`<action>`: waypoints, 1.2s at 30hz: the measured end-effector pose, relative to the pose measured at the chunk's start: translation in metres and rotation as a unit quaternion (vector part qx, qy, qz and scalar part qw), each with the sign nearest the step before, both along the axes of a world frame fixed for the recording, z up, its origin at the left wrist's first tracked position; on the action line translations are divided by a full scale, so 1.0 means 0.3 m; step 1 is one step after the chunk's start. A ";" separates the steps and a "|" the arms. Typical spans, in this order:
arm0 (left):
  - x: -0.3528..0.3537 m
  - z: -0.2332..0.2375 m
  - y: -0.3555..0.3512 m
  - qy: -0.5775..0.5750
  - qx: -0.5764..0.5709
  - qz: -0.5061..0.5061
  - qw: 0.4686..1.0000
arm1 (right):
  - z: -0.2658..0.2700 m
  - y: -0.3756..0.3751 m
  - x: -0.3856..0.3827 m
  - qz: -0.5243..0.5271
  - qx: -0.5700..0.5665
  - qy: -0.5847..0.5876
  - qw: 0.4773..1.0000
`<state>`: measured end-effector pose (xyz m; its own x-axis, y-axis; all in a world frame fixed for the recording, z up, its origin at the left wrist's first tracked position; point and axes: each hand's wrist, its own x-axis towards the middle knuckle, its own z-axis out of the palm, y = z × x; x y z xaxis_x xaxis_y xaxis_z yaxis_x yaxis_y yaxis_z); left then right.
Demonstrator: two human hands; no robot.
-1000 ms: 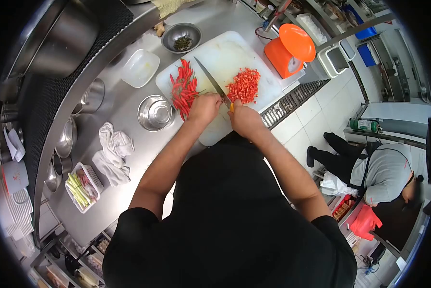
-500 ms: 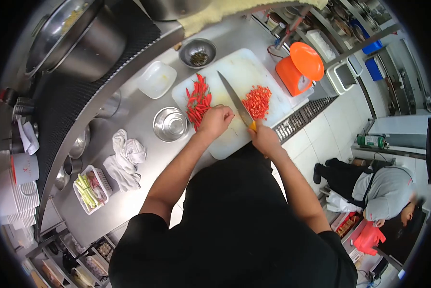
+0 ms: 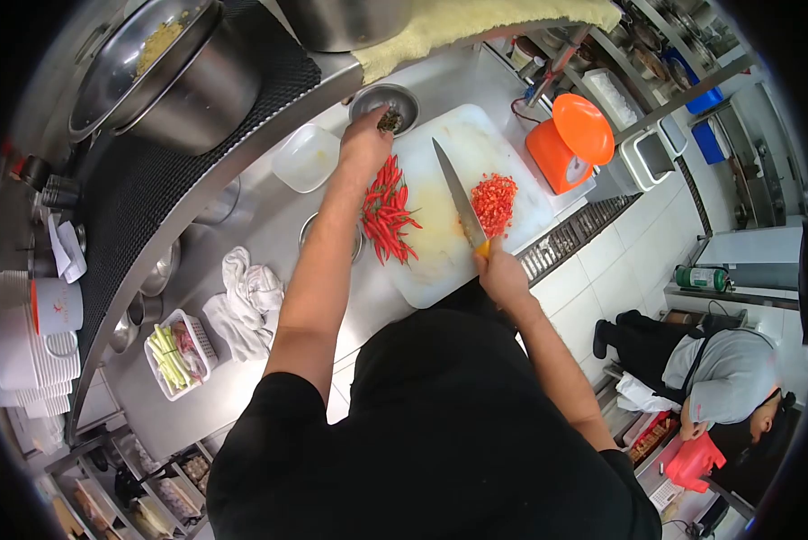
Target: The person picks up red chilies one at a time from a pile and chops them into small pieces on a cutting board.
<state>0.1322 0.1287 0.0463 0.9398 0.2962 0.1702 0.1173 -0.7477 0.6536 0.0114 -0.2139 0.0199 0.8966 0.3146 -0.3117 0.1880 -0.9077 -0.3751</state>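
At the rim of a steel bowl (image 3: 406, 99) holding small dark green bits, my left hand (image 3: 366, 141) reaches in with thumb and fingers apart; nothing shows held in it. My right hand (image 3: 505, 278) grips the yellow handle of a kitchen knife (image 3: 456, 193), its long blade lying over the white cutting board (image 3: 440, 279) and pointing away from me. Left of the blade is a pile of whole red chillies (image 3: 388, 216). Chopped red chillies (image 3: 493, 203) form a heap close to the blade's right side.
A white plastic dish (image 3: 307, 158) and a steel bowl (image 3: 357, 245), partly behind my left forearm, stand left of the board. An orange scale (image 3: 552, 153) is at right. Cloths (image 3: 242, 301) and a vegetable basket (image 3: 181, 355) lie left. Another person (image 3: 723, 369) works at far right.
My left hand has moved from the chilli pile up and away to the steel bowl, its pinched fingers now apart. My right hand still holds the knife in nearly the same spot.
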 end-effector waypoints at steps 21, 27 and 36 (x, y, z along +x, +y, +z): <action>-0.435 -0.038 -0.257 0.191 0.173 -0.135 0.957 | 0.015 -0.015 0.012 -0.011 0.032 0.029 0.999; -0.448 -0.011 -0.288 0.126 0.175 -0.168 0.962 | -0.006 -0.017 0.016 -0.012 0.029 0.038 0.999; -0.403 -0.095 -0.284 0.094 0.225 -0.201 0.949 | 0.035 -0.013 0.021 -0.022 0.033 0.066 0.997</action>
<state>0.0112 0.0435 0.0178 0.9878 -0.1553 0.0119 -0.1532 -0.9552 0.2533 0.0177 -0.2177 0.0306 0.8624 0.2987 -0.4086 0.0928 -0.8869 -0.4525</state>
